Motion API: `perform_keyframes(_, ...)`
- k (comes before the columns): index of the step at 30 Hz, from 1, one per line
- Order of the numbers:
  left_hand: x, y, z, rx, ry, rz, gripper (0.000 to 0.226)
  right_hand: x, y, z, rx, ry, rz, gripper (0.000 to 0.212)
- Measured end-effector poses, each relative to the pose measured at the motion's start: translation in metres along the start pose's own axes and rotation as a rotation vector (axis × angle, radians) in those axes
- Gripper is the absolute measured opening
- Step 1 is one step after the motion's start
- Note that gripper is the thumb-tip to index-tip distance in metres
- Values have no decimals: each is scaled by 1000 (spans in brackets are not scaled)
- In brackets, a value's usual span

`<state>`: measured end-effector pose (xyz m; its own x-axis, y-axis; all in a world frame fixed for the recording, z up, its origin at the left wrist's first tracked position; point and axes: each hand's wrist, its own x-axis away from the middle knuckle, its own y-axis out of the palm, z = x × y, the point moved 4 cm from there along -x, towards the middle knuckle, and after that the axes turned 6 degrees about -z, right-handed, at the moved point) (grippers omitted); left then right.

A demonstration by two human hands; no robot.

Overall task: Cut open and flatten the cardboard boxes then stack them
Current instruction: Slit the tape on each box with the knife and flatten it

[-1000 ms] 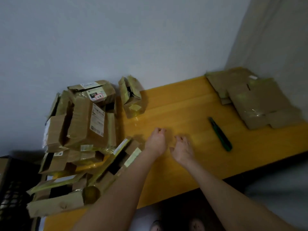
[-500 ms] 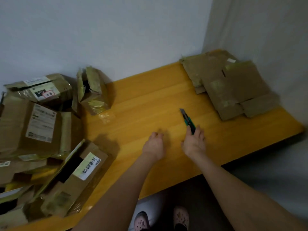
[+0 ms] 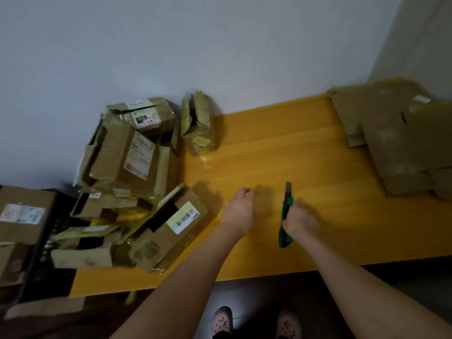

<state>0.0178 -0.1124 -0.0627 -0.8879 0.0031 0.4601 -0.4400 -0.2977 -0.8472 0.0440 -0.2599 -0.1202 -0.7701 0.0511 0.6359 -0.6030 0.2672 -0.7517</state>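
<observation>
My right hand (image 3: 299, 221) grips a green utility knife (image 3: 285, 216) with its blade out, pointing away from me over the yellow table (image 3: 305, 155). My left hand (image 3: 238, 210) hovers over the table with loosely curled fingers and holds nothing. A heap of opened cardboard boxes (image 3: 127, 167) lies at the table's left end; the nearest box (image 3: 168, 228) has a barcode label and lies just left of my left hand. A small torn box (image 3: 199, 124) stands by the wall. Flattened cardboard (image 3: 396, 138) is stacked at the far right.
A dark crate (image 3: 46, 241) with more boxes (image 3: 22, 216) stands left of the table. A white wall runs behind the table and a second wall closes the right corner. My feet (image 3: 256, 322) show below the table's front edge.
My right hand has reached the knife, closed round its handle and drawn it towards me. The view has swung back left, bringing the box heap into sight. My left hand has stayed empty.
</observation>
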Motion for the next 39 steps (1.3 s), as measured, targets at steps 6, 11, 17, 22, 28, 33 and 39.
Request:
perform_keyframes(6, 42, -52, -77, -104, -11, 369, 75, 26, 29, -64, -862, -20, -306, 29)
perform_keyframes(11, 63, -58, -150, -97, -186, 198, 114, 55, 55, -120, -1151, -11, -386, 38)
perform_keyframes(17, 83, -28, -203, -68, -220, -129, 129, 76, 93, -159, -1229, 77, -281, 54)
perform_keyframes(22, 83, -15, -213, -67, -210, -177, 128, 94, 107, -163, -1327, 81, -281, 57)
perform_keyframes(28, 78, -16, -217, -37, -207, -144, 122, 97, 114, -143, -1318, 118, -229, 31)
perform_keyframes(33, 77, -30, -220, 118, -238, -127, 116, 103, 118, -124, -1440, 167, -173, 40)
perform_keyframes(39, 84, -59, -205, 658, -167, -156, 108, 104, 97, -106, -1540, 145, -178, 32)
